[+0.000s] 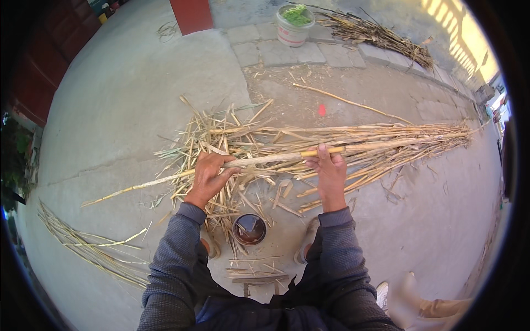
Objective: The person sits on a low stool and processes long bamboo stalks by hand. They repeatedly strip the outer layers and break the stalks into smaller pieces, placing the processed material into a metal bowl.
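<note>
A long dry plant stalk [270,159] lies across in front of me, held in both hands. My left hand [208,175] is closed round it near the middle, and its thinner end reaches out to the left. With thumb and fingertips, my right hand [329,165] pinches the stalk farther right. Beneath my left hand is a loose heap of peeled husks and leaf strips [221,124]. Past my right hand spreads a pile of long yellow-brown stalks [408,138]. Between my feet stands a small dark round container [249,229] with something dark in it.
Thin stalks [94,248] lie at the lower left. A white bucket [292,34] with green leaves stands at the back beside a dark bundle of stalks [381,36]. A red post [190,15] rises behind. Another person's leg and shoe [406,295] show at lower right.
</note>
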Motion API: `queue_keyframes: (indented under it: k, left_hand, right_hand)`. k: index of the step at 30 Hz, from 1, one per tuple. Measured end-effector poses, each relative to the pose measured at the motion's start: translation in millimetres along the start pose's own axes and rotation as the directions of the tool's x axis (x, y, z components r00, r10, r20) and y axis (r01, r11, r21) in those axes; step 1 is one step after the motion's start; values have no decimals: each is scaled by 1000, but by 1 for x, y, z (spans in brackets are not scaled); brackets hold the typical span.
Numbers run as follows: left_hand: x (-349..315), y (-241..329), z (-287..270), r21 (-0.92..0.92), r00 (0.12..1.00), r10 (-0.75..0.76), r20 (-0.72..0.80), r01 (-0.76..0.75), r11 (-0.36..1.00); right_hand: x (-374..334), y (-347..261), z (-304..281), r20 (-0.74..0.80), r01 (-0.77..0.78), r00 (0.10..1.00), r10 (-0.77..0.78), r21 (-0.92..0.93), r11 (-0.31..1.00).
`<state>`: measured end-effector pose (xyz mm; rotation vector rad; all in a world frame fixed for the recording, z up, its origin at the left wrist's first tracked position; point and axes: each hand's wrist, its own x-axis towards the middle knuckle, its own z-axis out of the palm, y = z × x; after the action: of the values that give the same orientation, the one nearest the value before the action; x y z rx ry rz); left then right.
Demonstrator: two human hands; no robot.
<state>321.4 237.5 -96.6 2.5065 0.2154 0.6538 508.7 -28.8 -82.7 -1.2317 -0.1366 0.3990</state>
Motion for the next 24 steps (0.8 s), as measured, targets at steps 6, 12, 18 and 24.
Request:
queue_keyframes:
  k: [6,12,18,24]
  left_hand:
    - [-1,-3,8,-727,856,-513,60,390,565]
    - [3,-42,-22,-157,838,-536,-97,519,840]
    - [6,-20,-26,349,978,66,-198,8,937]
    - [5,-2,-3,136,987,110,116,-125,983]
  right_hand:
    - [3,-1,-3,-148,-43,988,43,0,999]
    - [5,5,-7,-189,-113,977,100,-63,992]
    - [4,18,3,-156,-124,981,117,-37,992]
    - [-1,40,18,-45,-119,992,121,50,992]
